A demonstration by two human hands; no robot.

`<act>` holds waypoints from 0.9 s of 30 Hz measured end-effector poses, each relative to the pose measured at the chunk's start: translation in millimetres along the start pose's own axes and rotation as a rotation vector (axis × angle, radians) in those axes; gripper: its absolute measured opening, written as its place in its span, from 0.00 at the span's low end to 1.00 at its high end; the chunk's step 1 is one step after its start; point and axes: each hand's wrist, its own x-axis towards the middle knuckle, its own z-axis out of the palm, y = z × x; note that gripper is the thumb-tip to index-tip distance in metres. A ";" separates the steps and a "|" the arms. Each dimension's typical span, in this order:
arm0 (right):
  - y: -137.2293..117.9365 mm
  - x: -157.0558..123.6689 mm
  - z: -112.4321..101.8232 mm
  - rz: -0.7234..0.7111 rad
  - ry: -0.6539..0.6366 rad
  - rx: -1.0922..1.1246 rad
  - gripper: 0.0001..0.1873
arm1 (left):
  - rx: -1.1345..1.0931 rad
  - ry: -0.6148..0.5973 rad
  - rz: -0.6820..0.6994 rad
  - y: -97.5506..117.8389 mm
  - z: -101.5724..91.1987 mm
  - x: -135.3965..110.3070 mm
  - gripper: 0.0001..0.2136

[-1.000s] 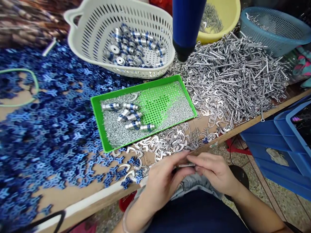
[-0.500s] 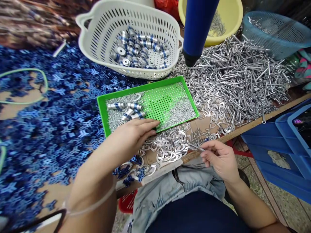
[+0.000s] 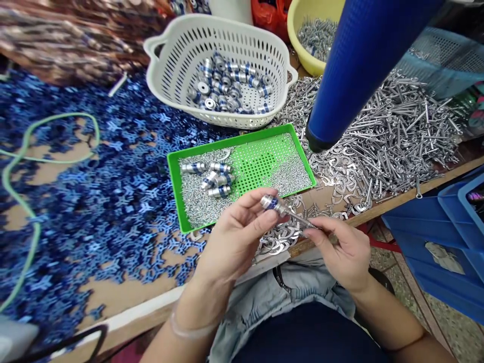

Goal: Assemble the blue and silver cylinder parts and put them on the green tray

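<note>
My left hand [image 3: 236, 237] pinches a blue-banded metal cylinder [image 3: 269, 202] between thumb and fingertips. My right hand [image 3: 342, 249] grips a thin metal rod [image 3: 297, 216], whose far end meets the cylinder. The two hands are close together above my lap. Just beyond my left hand lies a green perforated tray [image 3: 174, 191] holding small metal bits and several more banded cylinders [image 3: 217, 179]. Curved aluminium clips [image 3: 282, 237] lie under my hands, partly hidden by them.
A white slotted basket [image 3: 159, 65] holds more cylinders. A blue tool [image 3: 359, 80] hangs upper right over a heap of metal pins [image 3: 401, 131]. Blue star-shaped pieces [image 3: 113, 191] cover the left of the table. A yellow basin [image 3: 298, 40] and a blue crate [image 3: 427, 227] stand nearby.
My left hand has come back from the tray to my right hand and now holds a banded cylinder against the rod. The view has shifted slightly, and the hanging blue tool looks larger.
</note>
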 end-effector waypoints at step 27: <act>17.6 132.6 45.3 -0.237 -0.450 -0.431 0.10 | 1.891 0.460 0.388 32.5 -65.3 16.0 0.11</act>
